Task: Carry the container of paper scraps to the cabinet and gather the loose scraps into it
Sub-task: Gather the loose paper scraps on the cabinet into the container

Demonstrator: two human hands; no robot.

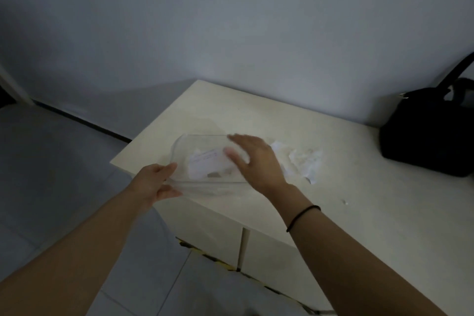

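Note:
A clear glass container (195, 140) sits near the left front corner of the cream cabinet top (359, 161), with white paper scraps (205, 164) inside. My left hand (156, 182) grips its near left corner. Over the container's right side hovers my right hand (256, 159), fingers spread flat, holding nothing that I can see. Loose crumpled white scraps (305, 159) lie on the cabinet just right of the container. A tiny scrap (345, 202) lies nearer the front.
A black handbag (425, 133) stands at the cabinet's back right against the grey wall. The cabinet's left edge drops to a tiled floor (51, 161). Cabinet doors (269, 251) face me below.

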